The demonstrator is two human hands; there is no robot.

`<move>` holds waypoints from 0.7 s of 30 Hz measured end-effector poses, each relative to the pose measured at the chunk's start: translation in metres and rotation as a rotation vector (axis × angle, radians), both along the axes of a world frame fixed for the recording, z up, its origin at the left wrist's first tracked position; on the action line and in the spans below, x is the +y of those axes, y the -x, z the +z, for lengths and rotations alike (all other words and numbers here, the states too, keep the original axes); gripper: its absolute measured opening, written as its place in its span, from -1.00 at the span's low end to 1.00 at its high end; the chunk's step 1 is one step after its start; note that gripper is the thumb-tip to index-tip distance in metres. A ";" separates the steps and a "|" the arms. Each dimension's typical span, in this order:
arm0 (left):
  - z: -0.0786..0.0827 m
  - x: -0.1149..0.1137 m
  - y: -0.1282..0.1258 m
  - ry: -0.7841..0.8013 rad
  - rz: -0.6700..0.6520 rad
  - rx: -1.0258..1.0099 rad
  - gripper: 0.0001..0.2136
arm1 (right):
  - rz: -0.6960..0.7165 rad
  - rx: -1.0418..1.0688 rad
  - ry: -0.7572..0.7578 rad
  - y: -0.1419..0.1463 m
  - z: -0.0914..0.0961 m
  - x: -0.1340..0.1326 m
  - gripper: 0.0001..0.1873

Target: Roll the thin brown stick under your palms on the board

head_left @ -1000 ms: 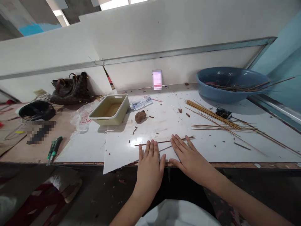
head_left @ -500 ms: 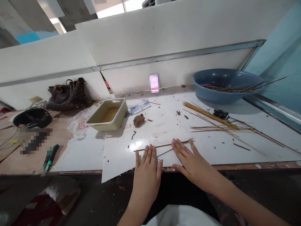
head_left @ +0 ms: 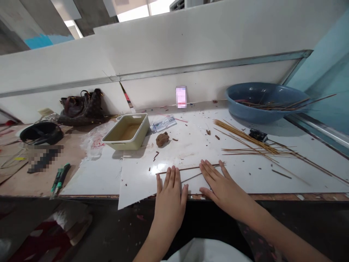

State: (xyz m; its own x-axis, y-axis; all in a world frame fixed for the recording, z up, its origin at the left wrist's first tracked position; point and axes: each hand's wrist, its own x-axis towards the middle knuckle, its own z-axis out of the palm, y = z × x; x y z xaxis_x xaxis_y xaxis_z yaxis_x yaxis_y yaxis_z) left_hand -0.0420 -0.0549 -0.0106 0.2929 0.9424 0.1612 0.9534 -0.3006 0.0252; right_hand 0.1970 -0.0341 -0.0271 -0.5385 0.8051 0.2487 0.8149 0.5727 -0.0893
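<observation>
My left hand (head_left: 169, 196) and my right hand (head_left: 222, 187) lie flat with spread fingers on a white plastic sheet (head_left: 136, 182), near the table's front edge. Both press down on a thin brown stick (head_left: 189, 169), whose ends show past my fingers. A second thin stick (head_left: 191, 177) lies below it, close to my right hand. Farther back sits a lump of brown clay (head_left: 162, 139), with small crumbs around it. To the right lies a loose spread of bamboo skewers (head_left: 253, 145).
A cream tray (head_left: 125, 127) stands behind my left hand, beside a crumpled plastic bag (head_left: 94, 140). A blue basin (head_left: 264, 98) holding sticks sits at the back right. A dark handbag (head_left: 81, 109) and green-handled tools (head_left: 60, 178) lie to the left.
The view has tilted slightly, so the table sits a little lower in the frame. Both hands remain flat on the stick, with no clear movement.
</observation>
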 end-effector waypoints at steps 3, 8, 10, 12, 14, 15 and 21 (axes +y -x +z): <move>-0.004 -0.011 0.009 0.002 -0.026 -0.012 -0.44 | 0.010 0.016 -0.006 -0.004 -0.001 -0.012 -0.07; 0.006 0.020 0.001 0.024 0.027 -0.011 -0.47 | -0.036 -0.005 0.078 0.000 0.005 0.022 -0.14; 0.009 0.032 -0.005 0.026 0.053 -0.013 -0.47 | -0.071 -0.010 0.117 0.003 0.007 0.034 -0.14; 0.009 0.032 -0.006 0.009 0.057 -0.022 -0.47 | -0.090 -0.009 0.129 0.004 0.007 0.034 -0.14; 0.006 0.021 -0.003 -0.012 0.038 -0.033 -0.47 | -0.083 -0.003 0.111 0.003 0.004 0.022 -0.13; 0.004 0.013 0.000 -0.015 0.024 -0.037 -0.47 | -0.076 0.003 0.093 0.002 0.001 0.014 -0.13; 0.004 -0.001 0.015 0.038 -0.012 -0.051 -0.46 | -0.085 0.020 0.024 0.001 -0.007 -0.006 -0.10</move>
